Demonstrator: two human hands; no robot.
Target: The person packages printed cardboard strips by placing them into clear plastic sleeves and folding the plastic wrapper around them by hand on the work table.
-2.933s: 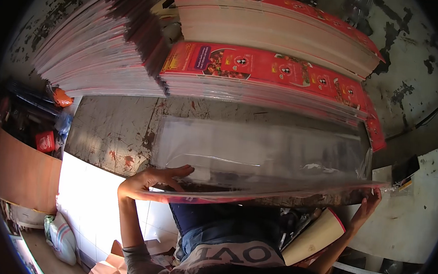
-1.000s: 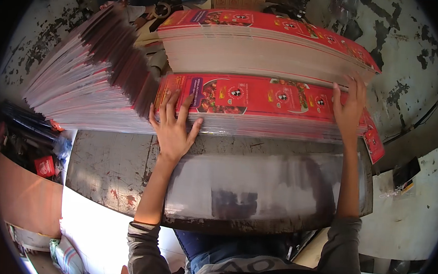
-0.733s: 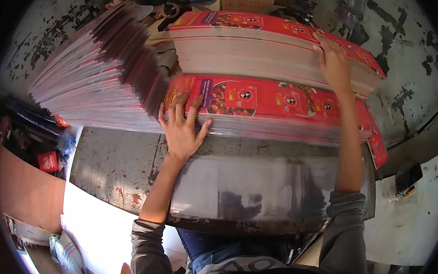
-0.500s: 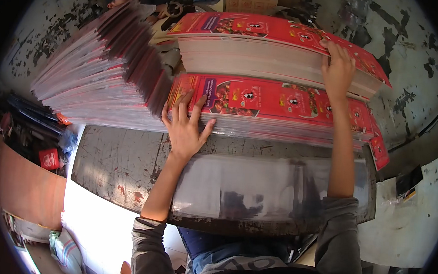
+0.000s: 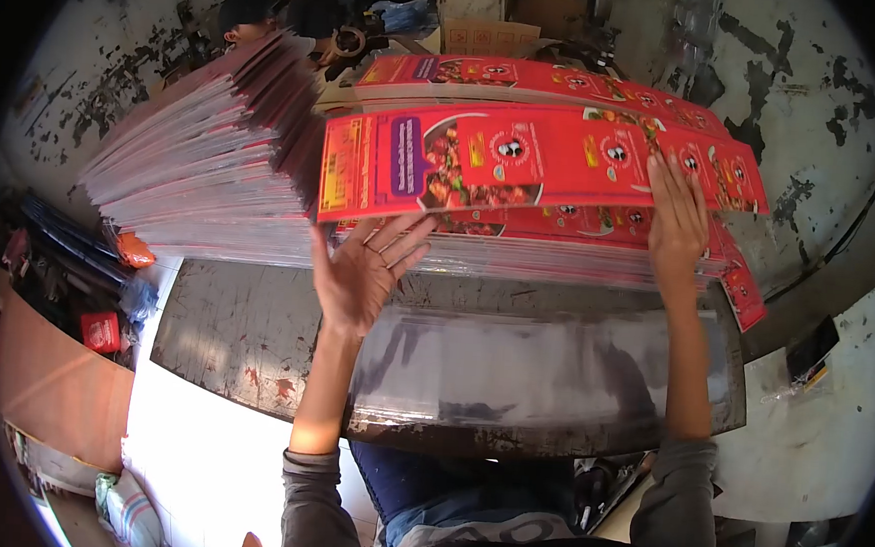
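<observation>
While laying the right hand (image 5: 676, 228), fingers extended, over the near edge of a red printed sheet (image 5: 564, 171), thumb hidden and grip impossible to tell, holding the left hand (image 5: 355, 279) spread, palm up, at the sheet's lower left edge. Beneath sheet and between hands, a partly covered front stack (image 5: 529, 259); beyond both, a rear stack (image 5: 395, 67). Close left of the left hand, a fanned pile (image 5: 204, 159); farther beyond, 2 people (image 5: 313, 13). Nearer than both hands, clear film (image 5: 522, 374) on a worn table (image 5: 234, 316). Since 0.5 seconds ago: sheet brought over the front stack, left palm turned up, right hand drawn nearer.
</observation>
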